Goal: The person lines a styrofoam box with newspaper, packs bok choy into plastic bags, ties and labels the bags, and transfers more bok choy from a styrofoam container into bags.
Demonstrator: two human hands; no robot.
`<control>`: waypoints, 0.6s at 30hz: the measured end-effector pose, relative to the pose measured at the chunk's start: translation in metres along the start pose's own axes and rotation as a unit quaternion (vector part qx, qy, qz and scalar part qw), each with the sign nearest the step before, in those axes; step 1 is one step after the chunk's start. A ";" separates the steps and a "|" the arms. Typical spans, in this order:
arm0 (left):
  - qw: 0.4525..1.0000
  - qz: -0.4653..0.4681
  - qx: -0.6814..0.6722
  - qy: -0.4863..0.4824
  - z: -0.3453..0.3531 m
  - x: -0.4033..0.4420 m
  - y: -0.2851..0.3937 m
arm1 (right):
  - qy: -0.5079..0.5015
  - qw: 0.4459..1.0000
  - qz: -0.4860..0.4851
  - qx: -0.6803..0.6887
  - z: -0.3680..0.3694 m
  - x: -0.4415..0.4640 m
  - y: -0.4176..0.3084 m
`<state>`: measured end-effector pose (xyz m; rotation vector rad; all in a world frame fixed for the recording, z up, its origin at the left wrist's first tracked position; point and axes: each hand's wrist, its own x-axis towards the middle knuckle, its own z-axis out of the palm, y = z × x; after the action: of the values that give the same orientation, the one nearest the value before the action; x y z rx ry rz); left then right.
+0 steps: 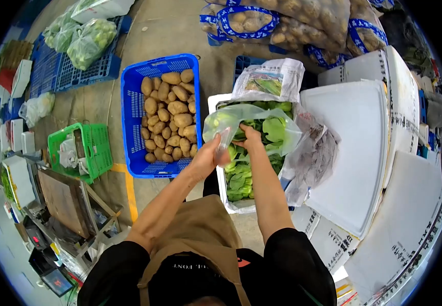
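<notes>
A clear plastic bag [212, 124] is pinched at its near left edge by my left hand [205, 158], whose fingers are closed on the film. My right hand [251, 137] is at the bag's mouth, its fingers curled round leafy greens [273, 129]; the fingertips are partly hidden among the leaves. Beneath both hands stands a white foam box [220, 178] lined with plastic. More leafy greens [239, 182], with broad leaves and pale stems, fill it. A printed white bag [282, 71] lies over the box's far edge.
Left of the foam box stands a blue crate [161, 170] of potatoes [177, 107]. A green basket [101, 148] sits further left. Crumpled grey plastic [315, 153] hangs on the right, beside a white foam lid [346, 148]. Potato sacks [302, 25] are piled behind.
</notes>
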<state>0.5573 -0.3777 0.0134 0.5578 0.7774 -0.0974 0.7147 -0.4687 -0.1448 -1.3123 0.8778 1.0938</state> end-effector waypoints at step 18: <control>0.983 0.000 -0.056 -0.178 0.111 -0.110 0.064 | 0.242 0.732 -0.563 -0.298 -0.149 -0.158 -0.056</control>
<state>0.5675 -0.3929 0.1817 0.4182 0.4316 -0.1469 0.7376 -0.6307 0.0081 -2.2604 -0.1036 -0.0127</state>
